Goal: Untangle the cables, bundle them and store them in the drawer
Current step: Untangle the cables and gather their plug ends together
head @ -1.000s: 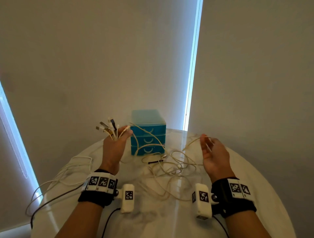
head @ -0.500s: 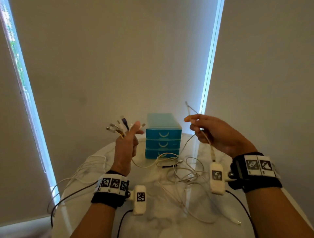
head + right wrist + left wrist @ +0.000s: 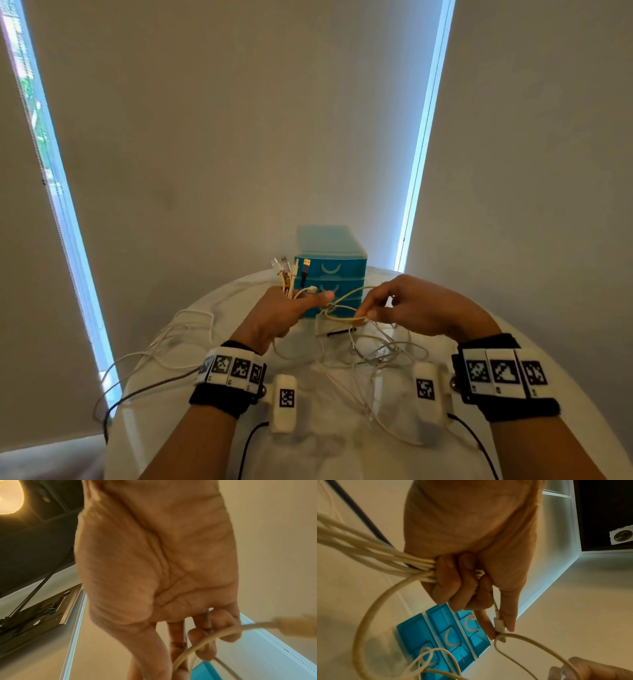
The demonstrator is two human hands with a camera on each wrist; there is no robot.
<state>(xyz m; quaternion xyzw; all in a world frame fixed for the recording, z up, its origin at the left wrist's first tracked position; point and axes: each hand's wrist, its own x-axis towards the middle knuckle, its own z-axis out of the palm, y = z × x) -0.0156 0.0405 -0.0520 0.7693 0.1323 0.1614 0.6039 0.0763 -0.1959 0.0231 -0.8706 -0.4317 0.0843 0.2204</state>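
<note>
Under both hands we see the white round table (image 3: 342,445), and beyond the hands, at its far edge, the blue drawers (image 3: 330,263), three fronts all closed. The left wrist view shows the same drawers (image 3: 443,635) just past our left fingertips.

Between and below the hands lies the loose tangle (image 3: 373,356) of pale cables, spread over the table, with more strands trailing off to the left of our left hand and over the table's edge. A short black plug (image 3: 340,332) lies on the table under the gap between the hands.

Our left hand (image 3: 281,317) is raised with its fingers curled tight round a bundle (image 3: 291,277) of cable ends, the plugs fanning up above the fist; from the wrist we see the cords (image 3: 373,555) enter the fist from the side. Its thumb and forefinger also pinch a small white plug (image 3: 499,625).

Our right hand (image 3: 421,308) is just beside the left, close but apart, its fingers curled and pinching a beige cable (image 3: 346,317) that loops across from the left thumb. The right wrist view is blurred, yet shows that cable (image 3: 205,641) running across the curled fingers (image 3: 228,628).
</note>
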